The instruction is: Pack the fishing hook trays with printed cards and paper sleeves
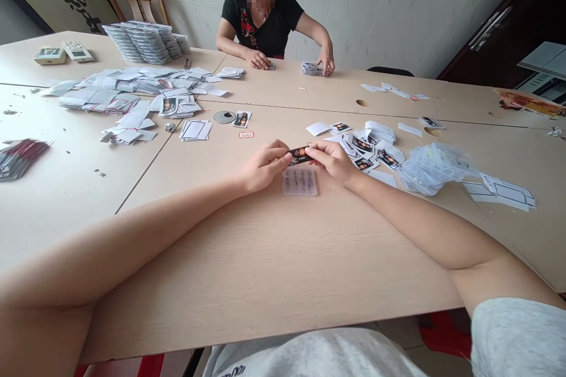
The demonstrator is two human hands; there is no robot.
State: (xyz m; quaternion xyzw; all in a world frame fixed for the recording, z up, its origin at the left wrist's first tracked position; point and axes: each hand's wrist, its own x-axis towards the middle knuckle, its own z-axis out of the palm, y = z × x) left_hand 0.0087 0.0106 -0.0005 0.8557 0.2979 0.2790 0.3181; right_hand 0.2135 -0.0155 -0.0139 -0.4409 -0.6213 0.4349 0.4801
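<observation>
A small black printed card (pixel 299 156) is stretched between my two hands at the middle of the table. My left hand (pixel 266 166) pinches its left end, and my right hand (pixel 333 160) pinches its right end. Just below the card, a clear plastic box (pixel 300 182) with small dark items in compartments lies on the wooden table (pixel 274 259); its upper edge is partly covered by the card and fingers. To the right of my right hand is a loose pile of black-and-white printed cards (pixel 363 146).
Clear plastic packs (pixel 435 168) lie at right. White cards (pixel 132 85) spread at left near stacked clear boxes (pixel 144 42). A tape roll (pixel 224 116) lies beyond my left hand. Across the table, a person (pixel 265 26) handles small packs (pixel 312 68).
</observation>
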